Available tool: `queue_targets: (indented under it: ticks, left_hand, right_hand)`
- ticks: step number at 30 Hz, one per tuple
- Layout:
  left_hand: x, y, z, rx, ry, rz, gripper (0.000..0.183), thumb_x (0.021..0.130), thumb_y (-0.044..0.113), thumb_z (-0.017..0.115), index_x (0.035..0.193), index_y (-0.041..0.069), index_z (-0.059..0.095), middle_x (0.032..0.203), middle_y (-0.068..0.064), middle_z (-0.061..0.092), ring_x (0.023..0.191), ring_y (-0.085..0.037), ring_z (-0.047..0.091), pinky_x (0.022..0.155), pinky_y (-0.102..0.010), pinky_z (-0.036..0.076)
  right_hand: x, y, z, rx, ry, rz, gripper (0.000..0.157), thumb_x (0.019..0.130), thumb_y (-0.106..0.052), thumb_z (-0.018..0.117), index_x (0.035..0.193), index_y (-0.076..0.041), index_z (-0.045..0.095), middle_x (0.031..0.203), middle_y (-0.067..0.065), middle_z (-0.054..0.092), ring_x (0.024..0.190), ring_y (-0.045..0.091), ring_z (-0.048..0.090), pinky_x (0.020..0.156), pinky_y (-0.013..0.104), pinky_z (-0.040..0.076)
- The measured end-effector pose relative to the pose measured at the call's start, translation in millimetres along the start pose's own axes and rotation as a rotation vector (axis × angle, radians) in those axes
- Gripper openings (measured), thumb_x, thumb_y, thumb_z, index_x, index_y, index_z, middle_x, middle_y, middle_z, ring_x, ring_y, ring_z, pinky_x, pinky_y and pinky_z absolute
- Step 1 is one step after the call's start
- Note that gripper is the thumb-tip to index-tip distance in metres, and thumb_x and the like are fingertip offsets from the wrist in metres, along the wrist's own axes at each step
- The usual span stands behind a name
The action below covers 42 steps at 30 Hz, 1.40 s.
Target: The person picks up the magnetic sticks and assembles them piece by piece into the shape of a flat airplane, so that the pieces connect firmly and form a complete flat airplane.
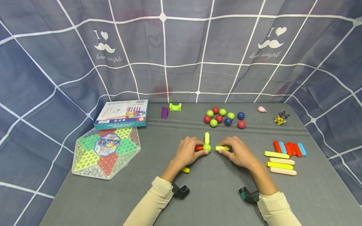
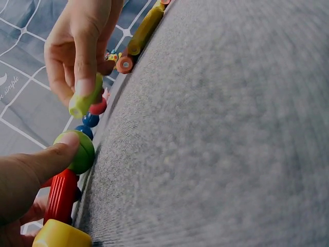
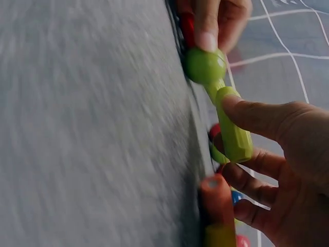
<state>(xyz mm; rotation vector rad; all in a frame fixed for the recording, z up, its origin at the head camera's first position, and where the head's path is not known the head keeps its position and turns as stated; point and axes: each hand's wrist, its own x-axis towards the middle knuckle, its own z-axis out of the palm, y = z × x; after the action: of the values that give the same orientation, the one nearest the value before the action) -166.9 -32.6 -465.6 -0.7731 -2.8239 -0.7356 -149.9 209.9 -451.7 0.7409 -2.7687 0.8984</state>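
Observation:
My left hand (image 1: pixel 188 151) holds a light green ball (image 1: pixel 207 148), the thumb (image 2: pixel 67 144) pressed on its near side. From that ball a yellow-green stick (image 1: pixel 207 138) points toward the back, and a ribbed red stick (image 2: pixel 60 195) runs left under the fingers. A yellow stick (image 1: pixel 185 169) shows partly beneath the left wrist, its rest hidden by the hand. Just right of the ball, my right hand (image 1: pixel 238 153) pinches another yellow-green stick (image 3: pixel 235 128) between thumb and fingers. Its left end points at the ball, with a small gap between them in the head view.
Red, green and blue balls (image 1: pixel 219 119) lie behind the hands. Red and blue sticks (image 1: pixel 288 148) and longer yellow and pale sticks (image 1: pixel 281 164) lie right. Leftward are a box (image 1: pixel 121 113), a star-patterned game board (image 1: pixel 106 153), a purple block (image 1: pixel 164 113) and a green block (image 1: pixel 175 107). Small figures (image 1: pixel 281 118) stand back right.

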Motion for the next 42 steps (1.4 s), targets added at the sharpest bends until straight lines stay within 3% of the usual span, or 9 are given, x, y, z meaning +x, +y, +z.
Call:
queue_targets:
  ticks: [7,15,20,26,34,42]
  left_hand:
    - [-0.2,-1.3,-0.7,-0.004,0.005,0.014,0.036,0.078,0.051,0.072,0.100,0.024,0.074,0.090,0.007,0.065,0.076,-0.013,0.050,0.066,-0.032,0.038]
    - [-0.5,-2.9,-1.7,-0.004,0.005,0.015,0.035,0.077,0.051,0.073,0.099,0.023,0.075,0.089,0.007,0.065,0.074,-0.012,0.050,0.065,-0.031,0.037]
    - [-1.2,-3.0,-2.1,-0.009,-0.001,0.010,0.034,0.077,0.050,0.073,0.098,0.023,0.075,0.087,0.007,0.065,0.072,-0.011,0.048,0.063,-0.030,0.036]
    - [-1.2,-2.4,-1.2,-0.012,-0.002,0.003,0.034,0.077,0.051,0.073,0.098,0.024,0.075,0.087,0.008,0.064,0.072,-0.010,0.048,0.063,-0.029,0.036]
    - [-2.5,-2.5,-0.3,-0.017,0.002,0.013,0.034,0.076,0.052,0.073,0.098,0.026,0.075,0.085,0.008,0.064,0.069,-0.009,0.045,0.061,-0.028,0.034]
    - [-1.6,-3.4,-2.3,-0.009,0.005,0.006,0.033,0.076,0.051,0.074,0.098,0.027,0.075,0.086,0.008,0.064,0.071,-0.010,0.046,0.062,-0.029,0.035]
  right_hand:
    - [6.9,-9.1,12.6,0.005,-0.014,-0.002,0.014,0.081,-0.023,0.076,0.094,-0.019,0.072,0.089,-0.010,0.065,0.089,0.013,0.053,0.079,0.039,0.042]
    - [13.6,-7.7,13.7,0.037,-0.013,0.015,0.019,0.083,-0.028,0.075,0.097,-0.015,0.071,0.089,-0.006,0.065,0.086,0.016,0.055,0.078,0.039,0.042]
    - [32.6,1.6,4.7,0.085,0.067,0.053,0.027,0.087,-0.026,0.070,0.106,-0.007,0.068,0.087,-0.002,0.064,0.079,0.015,0.057,0.073,0.038,0.044]
    - [67.5,19.0,-0.8,-0.012,0.113,0.123,0.034,0.086,-0.020,0.071,0.115,-0.004,0.062,0.078,0.002,0.063,0.066,0.015,0.053,0.062,0.035,0.041]
    - [88.5,33.2,7.1,-0.053,0.021,0.178,0.041,0.086,-0.021,0.071,0.123,-0.008,0.059,0.072,0.001,0.060,0.064,0.016,0.054,0.061,0.036,0.041]
    - [94.2,34.8,14.0,-0.049,-0.035,0.202,0.034,0.086,-0.023,0.070,0.116,-0.010,0.061,0.074,0.003,0.056,0.064,0.017,0.052,0.059,0.034,0.040]
